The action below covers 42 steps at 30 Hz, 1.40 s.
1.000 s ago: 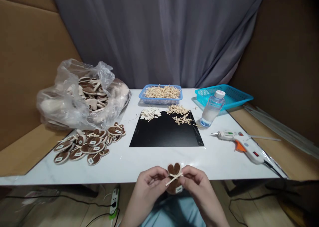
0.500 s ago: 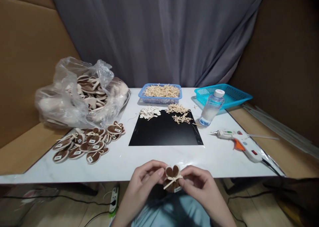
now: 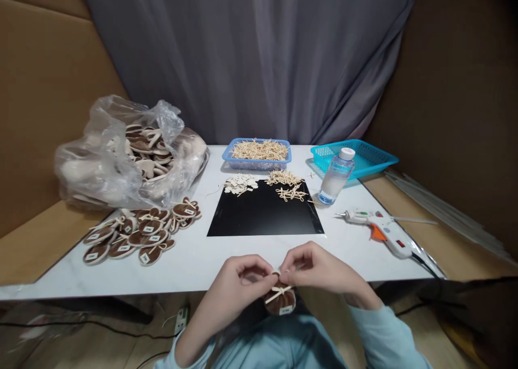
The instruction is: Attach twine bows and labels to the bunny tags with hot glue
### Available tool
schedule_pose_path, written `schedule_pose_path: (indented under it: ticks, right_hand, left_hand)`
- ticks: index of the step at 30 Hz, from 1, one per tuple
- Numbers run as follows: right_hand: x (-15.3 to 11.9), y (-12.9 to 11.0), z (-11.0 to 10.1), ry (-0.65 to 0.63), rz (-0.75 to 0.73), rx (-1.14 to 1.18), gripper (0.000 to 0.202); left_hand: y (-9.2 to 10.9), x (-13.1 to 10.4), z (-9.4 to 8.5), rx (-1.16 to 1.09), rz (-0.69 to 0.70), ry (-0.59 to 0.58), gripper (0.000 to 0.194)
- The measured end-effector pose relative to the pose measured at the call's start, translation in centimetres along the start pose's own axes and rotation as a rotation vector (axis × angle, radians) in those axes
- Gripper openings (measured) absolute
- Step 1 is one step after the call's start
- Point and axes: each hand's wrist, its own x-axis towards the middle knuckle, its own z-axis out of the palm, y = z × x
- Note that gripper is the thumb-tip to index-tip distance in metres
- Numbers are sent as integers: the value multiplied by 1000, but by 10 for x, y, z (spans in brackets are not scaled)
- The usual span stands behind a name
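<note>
Between both hands, over my lap at the table's front edge, hangs a brown bunny-shaped felt piece (image 3: 279, 302) with a cream bow and a small white label. My left hand (image 3: 245, 285) pinches its top on the left side, at one ear. At the other ear, the fingertips of my right hand (image 3: 313, 269) are closed too; the ears are mostly covered by the fingers. On the left of the table lies a pile of similar brown bunny pieces (image 3: 149, 240) with bows and labels.
A black mat (image 3: 263, 215) carries white labels (image 3: 240, 183) and cream bows (image 3: 289, 192). Behind it stands a blue basket (image 3: 256, 164) of bows. A plastic bag (image 3: 97, 169) of felt pieces is left; a bottle (image 3: 335, 177), turquoise basket (image 3: 376, 164) and glue gun (image 3: 382, 229) are right.
Both hands have shifted up from the bow to the ears of the bunny piece, which now hangs with its round body showing. The right forearm has swung outward, and the view has moved slightly.
</note>
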Motion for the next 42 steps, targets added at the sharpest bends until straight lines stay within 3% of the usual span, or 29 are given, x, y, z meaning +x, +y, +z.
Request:
schedule_pose_path:
  ticks: [4,9,14,21,27,33,36,42]
  right_hand:
    - [-5,-5,-6,-92,8,-12,20]
    - [-18,-4,2,-52,-16,68,12]
    - [-25,-5,10,6,-84,86,8]
    - [-29,-11,10,70,-124,27,9]
    - [-30,-3,17,115,-193,132,13]
    - [-26,0,16,213,-159,162,18]
    - [-22,-1,14,285,-175,113,18]
    - [-23,1,11,296,-176,115,20]
  left_hand:
    - [3,-4,-1,-124,-17,-64,18]
    - [-2,-9,4,-362,29,-111,20]
    - [-12,-12,19,-568,92,-82,24]
    - [-14,-15,18,-446,151,0,23]
    - [-16,-18,27,-510,259,79,24]
    - [-15,-16,17,-446,121,15,20]
    - [-16,-18,11,-416,81,-73,33]
    - [-18,-13,16,-347,41,43,23]
